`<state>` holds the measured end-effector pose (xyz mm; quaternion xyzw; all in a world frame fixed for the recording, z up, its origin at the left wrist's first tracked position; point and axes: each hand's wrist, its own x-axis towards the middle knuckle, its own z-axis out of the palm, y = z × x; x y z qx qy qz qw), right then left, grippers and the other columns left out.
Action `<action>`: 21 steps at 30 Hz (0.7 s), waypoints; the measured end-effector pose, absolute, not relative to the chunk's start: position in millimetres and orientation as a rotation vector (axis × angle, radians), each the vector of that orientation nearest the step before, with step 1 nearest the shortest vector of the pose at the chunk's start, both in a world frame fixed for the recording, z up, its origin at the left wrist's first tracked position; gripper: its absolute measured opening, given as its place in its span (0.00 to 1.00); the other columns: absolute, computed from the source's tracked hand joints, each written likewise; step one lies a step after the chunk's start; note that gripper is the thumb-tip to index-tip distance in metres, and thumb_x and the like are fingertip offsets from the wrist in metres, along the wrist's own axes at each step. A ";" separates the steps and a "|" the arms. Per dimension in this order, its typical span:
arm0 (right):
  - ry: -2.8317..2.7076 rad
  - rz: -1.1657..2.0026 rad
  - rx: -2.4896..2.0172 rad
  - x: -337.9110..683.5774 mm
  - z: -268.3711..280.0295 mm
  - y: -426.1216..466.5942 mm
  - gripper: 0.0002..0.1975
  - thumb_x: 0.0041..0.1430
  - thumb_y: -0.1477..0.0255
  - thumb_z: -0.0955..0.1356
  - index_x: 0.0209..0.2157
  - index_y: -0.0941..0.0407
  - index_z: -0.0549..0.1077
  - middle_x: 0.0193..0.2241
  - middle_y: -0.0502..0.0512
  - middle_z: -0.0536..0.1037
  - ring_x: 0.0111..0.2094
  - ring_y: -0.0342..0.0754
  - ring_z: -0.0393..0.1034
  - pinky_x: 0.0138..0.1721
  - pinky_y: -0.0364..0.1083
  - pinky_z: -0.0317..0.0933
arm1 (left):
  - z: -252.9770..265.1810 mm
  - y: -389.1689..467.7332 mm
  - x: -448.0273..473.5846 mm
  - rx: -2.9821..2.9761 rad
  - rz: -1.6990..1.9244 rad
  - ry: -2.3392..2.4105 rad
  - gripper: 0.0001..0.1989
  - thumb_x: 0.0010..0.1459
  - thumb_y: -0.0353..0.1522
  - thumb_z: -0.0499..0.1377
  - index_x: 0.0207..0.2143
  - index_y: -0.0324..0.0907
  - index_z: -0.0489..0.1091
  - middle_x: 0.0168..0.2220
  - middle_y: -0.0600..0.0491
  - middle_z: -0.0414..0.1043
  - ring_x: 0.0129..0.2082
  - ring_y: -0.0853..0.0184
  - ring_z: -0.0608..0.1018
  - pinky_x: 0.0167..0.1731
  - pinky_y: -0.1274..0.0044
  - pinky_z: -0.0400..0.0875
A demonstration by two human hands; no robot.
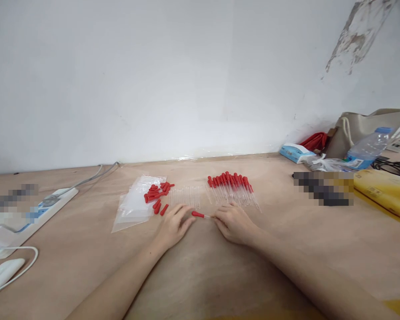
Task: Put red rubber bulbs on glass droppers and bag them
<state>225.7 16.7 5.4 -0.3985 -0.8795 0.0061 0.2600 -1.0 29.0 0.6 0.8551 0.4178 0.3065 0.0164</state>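
Observation:
Between my hands is a glass dropper [198,214] with a red rubber bulb on its left end. My right hand [235,223] pinches its clear tube between thumb and fingers. Just left of the bulb, my left hand [176,224] rests with thumb and fingers apart, holding nothing. Beyond it lie loose red rubber bulbs [156,194], partly on clear plastic bags [133,209]. A row of bare glass tubes [186,195] lies in the middle. Several droppers with red bulbs [231,182] lie side by side beyond my right hand.
On the left are a white power strip [58,204] with cables and a white mouse-like object [5,273]. At the right stand a blue tissue pack [296,152], a plastic bottle [370,146], a yellow pack [385,191] and a beige bag [363,126]. A white wall [173,80] rises behind the table.

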 end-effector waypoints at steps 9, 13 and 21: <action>-1.816 0.334 -1.563 217.2 14.7 75.7 0.07 0.51 0.75 0.62 0.29 0.56 0.72 0.29 0.53 0.77 0.30 0.46 0.69 0.28 0.42 0.56 | 4.9 48.1 -45.8 2.815 0.569 2.234 0.13 0.58 0.36 0.48 0.35 0.39 0.68 0.33 0.45 0.67 0.36 0.56 0.69 0.34 0.69 0.62; -1.804 0.239 -1.705 197.9 9.9 95.6 0.08 0.52 0.72 0.62 0.34 0.55 0.71 0.32 0.54 0.76 0.34 0.47 0.69 0.29 0.42 0.55 | 3.0 47.0 -43.1 2.805 0.485 2.226 0.13 0.58 0.35 0.48 0.31 0.37 0.68 0.32 0.45 0.67 0.34 0.58 0.70 0.33 0.71 0.63; -1.904 0.015 -1.858 183.8 1.6 99.9 0.09 0.54 0.72 0.60 0.30 0.55 0.71 0.32 0.54 0.76 0.33 0.48 0.69 0.35 0.47 0.51 | -1.5 48.8 -42.1 2.752 0.418 2.330 0.12 0.57 0.31 0.47 0.29 0.37 0.68 0.31 0.45 0.67 0.33 0.59 0.71 0.32 0.71 0.65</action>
